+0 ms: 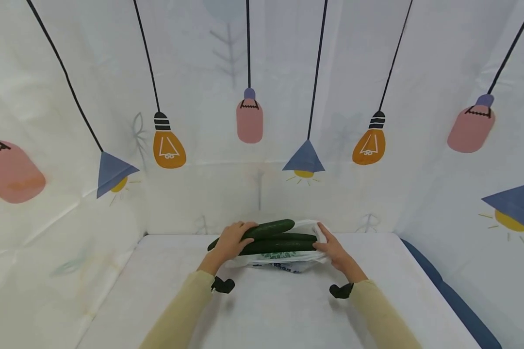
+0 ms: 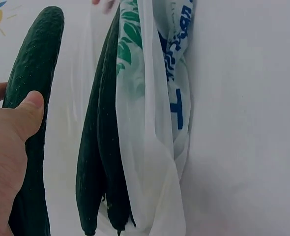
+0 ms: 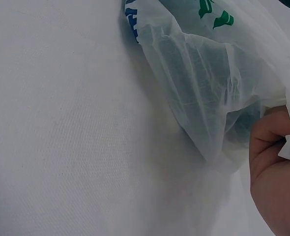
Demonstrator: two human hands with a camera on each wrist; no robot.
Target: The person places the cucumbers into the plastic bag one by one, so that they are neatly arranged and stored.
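My left hand (image 1: pixel 232 241) grips a dark green cucumber (image 2: pixel 34 73), thumb on one side and fingers behind it, raised over the others in the head view. Two more cucumbers (image 2: pixel 108 142) lie side by side in the mouth of a white plastic bag (image 2: pixel 155 162) printed with green leaves and blue letters. The bag lies on its side on the table. At its right end my right hand (image 1: pixel 334 248) holds the bag's edge with curled fingers, and a fold of plastic pokes out of the grip in the right wrist view.
The table (image 1: pixel 284 310) has a white cover. A white curtain (image 1: pixel 218 189) printed with hanging lamps and bulbs stands behind and along both sides. Something blue (image 1: pixel 450 295) runs along the right table edge. Each wrist wears a black strap (image 1: pixel 222 285).
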